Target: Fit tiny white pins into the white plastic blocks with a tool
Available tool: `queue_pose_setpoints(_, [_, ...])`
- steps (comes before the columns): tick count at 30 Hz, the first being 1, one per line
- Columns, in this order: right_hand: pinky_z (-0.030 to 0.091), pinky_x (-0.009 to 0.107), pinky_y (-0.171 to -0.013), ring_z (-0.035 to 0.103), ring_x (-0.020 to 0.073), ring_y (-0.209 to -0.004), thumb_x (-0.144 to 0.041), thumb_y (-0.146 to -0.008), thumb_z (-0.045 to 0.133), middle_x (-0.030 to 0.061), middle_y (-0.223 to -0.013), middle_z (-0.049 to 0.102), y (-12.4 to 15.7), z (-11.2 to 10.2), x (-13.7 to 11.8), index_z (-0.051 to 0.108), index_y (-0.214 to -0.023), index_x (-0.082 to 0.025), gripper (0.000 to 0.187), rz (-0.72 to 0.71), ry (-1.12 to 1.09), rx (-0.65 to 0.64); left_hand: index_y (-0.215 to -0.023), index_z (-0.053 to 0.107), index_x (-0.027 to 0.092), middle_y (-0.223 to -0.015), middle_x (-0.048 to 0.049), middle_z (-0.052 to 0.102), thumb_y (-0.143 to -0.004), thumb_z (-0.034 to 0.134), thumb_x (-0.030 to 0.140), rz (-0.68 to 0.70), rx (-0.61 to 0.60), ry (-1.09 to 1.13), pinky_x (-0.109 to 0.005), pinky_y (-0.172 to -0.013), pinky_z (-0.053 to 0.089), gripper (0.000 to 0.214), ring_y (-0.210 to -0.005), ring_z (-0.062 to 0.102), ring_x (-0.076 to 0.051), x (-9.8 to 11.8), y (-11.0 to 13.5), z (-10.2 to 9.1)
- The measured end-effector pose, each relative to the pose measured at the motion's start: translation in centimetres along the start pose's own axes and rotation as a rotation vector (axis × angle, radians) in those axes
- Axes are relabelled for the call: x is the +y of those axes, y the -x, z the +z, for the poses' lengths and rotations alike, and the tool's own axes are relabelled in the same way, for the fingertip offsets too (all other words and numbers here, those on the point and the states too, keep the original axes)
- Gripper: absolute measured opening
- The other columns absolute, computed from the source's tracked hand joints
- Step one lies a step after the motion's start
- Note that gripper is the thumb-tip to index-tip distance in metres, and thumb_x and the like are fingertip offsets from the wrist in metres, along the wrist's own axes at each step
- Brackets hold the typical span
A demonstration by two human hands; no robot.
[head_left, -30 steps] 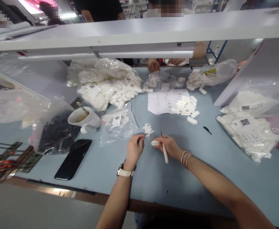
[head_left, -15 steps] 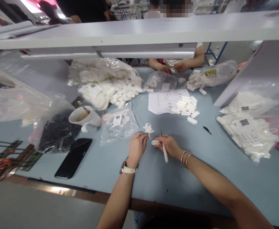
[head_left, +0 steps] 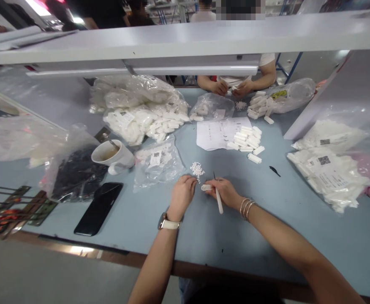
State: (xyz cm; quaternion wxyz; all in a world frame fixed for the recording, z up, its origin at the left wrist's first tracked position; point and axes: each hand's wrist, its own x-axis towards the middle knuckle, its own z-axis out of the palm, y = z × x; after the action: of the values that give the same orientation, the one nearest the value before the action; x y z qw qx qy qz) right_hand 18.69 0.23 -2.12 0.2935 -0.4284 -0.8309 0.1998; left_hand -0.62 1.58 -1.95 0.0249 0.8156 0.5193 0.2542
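My left hand is by the edge of a small pile of tiny white pieces. Its thumb and fingertips are pinched together, and what lies between them is too small to make out. My right hand is closed around a small white plastic part with rows of holes, which points toward my left hand. The same hand also grips a slim white-handled tool with a thin dark tip, its handle slanting down toward me. Beyond both hands lies a heap of white plastic housings.
Left of my hands are a clear bag, a mug with a spoon and a black phone. Bags of white parts stand right. A shelf spans overhead; across the table, a co-worker's hands handle small parts.
My two hands stay nearly in place, still holding the perforated part and tool on the right. Across the table the co-worker's hands have shifted slightly. The view tilts a little.
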Motion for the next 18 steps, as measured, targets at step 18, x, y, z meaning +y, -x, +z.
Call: queue_pose_setpoints(18, [0.047, 0.026, -0.070, 0.058, 0.0158, -0.067, -0.019, -0.083, 0.063, 0.0012, -0.065, 0.062, 0.0, -0.2, -0.2, 0.064, -0.086, -0.014, 0.006, -0.007, 0.016, 0.022, -0.082, 0.066, 0.018, -0.086, -0.0076, 0.066, -0.088, 0.053, 0.027, -0.053, 0.058, 0.487, -0.034, -0.078, 0.053, 0.016, -0.085, 0.063, -0.019, 1.9, 0.5, -0.7])
